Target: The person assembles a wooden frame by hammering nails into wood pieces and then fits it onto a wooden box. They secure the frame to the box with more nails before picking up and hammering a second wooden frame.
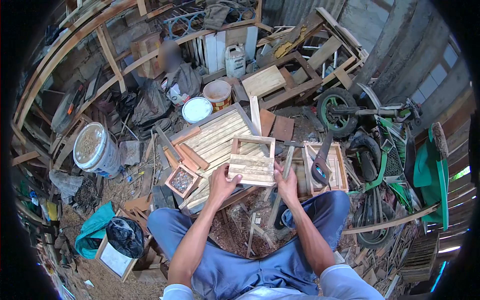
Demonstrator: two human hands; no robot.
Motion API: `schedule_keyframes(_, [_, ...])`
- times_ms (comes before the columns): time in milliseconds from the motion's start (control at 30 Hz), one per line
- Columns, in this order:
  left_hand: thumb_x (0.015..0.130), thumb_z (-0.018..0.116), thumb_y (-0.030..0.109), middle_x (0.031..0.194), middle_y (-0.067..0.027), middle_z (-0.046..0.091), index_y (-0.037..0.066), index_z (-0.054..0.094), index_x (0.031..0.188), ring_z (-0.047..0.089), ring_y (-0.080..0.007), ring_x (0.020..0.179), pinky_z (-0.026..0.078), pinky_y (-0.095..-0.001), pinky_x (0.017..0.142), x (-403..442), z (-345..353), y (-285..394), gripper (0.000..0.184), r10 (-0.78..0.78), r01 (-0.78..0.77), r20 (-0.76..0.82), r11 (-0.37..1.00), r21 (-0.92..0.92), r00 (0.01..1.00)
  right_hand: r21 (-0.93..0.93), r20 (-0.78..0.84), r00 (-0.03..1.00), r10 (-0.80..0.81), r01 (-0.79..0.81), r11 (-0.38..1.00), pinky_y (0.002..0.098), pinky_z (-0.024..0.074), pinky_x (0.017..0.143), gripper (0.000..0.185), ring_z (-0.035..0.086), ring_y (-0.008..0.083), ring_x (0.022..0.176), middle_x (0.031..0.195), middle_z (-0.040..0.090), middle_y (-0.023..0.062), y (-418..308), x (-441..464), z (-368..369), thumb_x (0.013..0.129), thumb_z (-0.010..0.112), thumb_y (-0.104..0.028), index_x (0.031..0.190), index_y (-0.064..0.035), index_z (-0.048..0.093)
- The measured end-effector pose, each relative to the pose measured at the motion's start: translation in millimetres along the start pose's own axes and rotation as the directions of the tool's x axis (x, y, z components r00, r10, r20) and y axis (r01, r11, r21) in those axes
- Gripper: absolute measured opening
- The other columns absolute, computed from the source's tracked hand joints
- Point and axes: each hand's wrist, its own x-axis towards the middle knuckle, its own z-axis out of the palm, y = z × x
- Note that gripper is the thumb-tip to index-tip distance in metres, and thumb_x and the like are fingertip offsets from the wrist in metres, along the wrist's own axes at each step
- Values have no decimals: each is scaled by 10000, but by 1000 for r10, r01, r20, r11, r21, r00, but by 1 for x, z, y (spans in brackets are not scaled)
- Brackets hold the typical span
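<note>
A small wooden frame (251,170), partly covered with pale slats and with an opening at its far end, is held above a slatted panel (220,135). My left hand (222,184) grips its left edge, thumb on the slats. At the right edge, my right hand (286,183) has its fingers closed on the frame, beside a thin wooden strip (276,205). To the left on the panel lie short reddish wood pieces (192,157) and a small square box (182,181) of nails or screws. A handsaw (320,162) rests on a wooden tray-like frame (341,167) at the right.
Buckets (98,150) stand at the left and beyond the panel. Scrap wood (287,80) is piled at the back, with a wheel (337,112) and green motorbike parts (385,165) on the right. A black bag (125,237) lies at lower left.
</note>
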Motion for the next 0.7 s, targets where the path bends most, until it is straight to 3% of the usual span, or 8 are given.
schedule_keyframes(67, [823, 735, 303, 1372, -273, 480, -62, 464, 1328, 418, -377, 1334, 290, -488, 1135, -1, -4, 16, 680, -12, 6, 38, 988, 155, 999, -95, -18, 998, 67, -69, 993, 260, 452, 596, 200, 555, 106, 669, 839, 644, 56, 0, 2, -10, 976, 598, -215, 997, -28, 531])
schedule_keyframes(133, [841, 710, 326, 1403, -271, 448, -60, 438, 1356, 391, -381, 1355, 265, -502, 1149, 0, 5, 17, 698, 235, -221, -19, 937, 269, 972, -54, -44, 984, 172, -174, 983, 249, 416, 446, 383, 481, 79, 527, 666, 537, -3, -19, -2, -11, 1006, 542, -413, 1001, -32, 576])
schedule_keyframes(233, [930, 572, 385, 1512, -197, 365, -15, 365, 1454, 297, -357, 1431, 192, -515, 1182, -3, 16, 19, 690, 435, -429, 88, 799, 421, 896, -3, 93, 900, 427, -428, 904, 253, 398, 406, 384, 445, 85, 494, 632, 487, -7, -40, -16, -18, 1020, 503, -423, 1023, -44, 562])
schedule_keyframes(300, [964, 509, 388, 1560, -145, 323, 19, 338, 1490, 266, -334, 1456, 173, -512, 1190, -4, 29, 12, 664, 492, -515, 182, 716, 472, 851, 1, 133, 867, 480, -485, 875, 255, 394, 396, 360, 410, 81, 482, 642, 458, -6, -47, -28, -16, 1042, 447, -419, 1098, -71, 518])
schedule_keyframes(367, [989, 457, 378, 1595, -103, 272, 71, 326, 1514, 237, -310, 1473, 143, -527, 1195, -6, 39, 4, 623, 441, -490, 222, 724, 485, 870, 151, 215, 808, 549, -583, 798, 258, 388, 400, 341, 386, 79, 475, 649, 428, -14, -53, -34, -21, 1052, 413, -418, 1101, -88, 486])
schedule_keyframes(500, [980, 466, 341, 1585, -111, 290, 79, 350, 1505, 248, -328, 1465, 150, -545, 1187, -9, 39, 8, 598, 431, -479, 219, 714, 511, 875, 385, 112, 843, 526, -525, 759, 267, 391, 401, 314, 379, 84, 467, 643, 387, -20, -51, -42, -22, 1059, 384, -416, 1050, -108, 441])
schedule_keyframes(600, [971, 464, 300, 1554, -136, 333, 68, 366, 1493, 260, -341, 1456, 148, -543, 1187, -9, 39, 26, 579, 400, -453, 221, 705, 545, 889, 397, 70, 855, 514, -496, 772, 275, 403, 393, 308, 386, 93, 453, 642, 383, -14, -52, -42, -19, 1065, 368, -400, 975, -108, 408])
schedule_keyframes(700, [956, 457, 257, 1517, -163, 373, 61, 382, 1479, 268, -345, 1450, 141, -543, 1189, 2, 42, 38, 564, 344, -411, 226, 736, 538, 911, 295, 196, 809, 555, -588, 753, 279, 405, 392, 305, 384, 95, 449, 638, 384, -12, -51, -43, -16, 1067, 362, -392, 952, -111, 392])
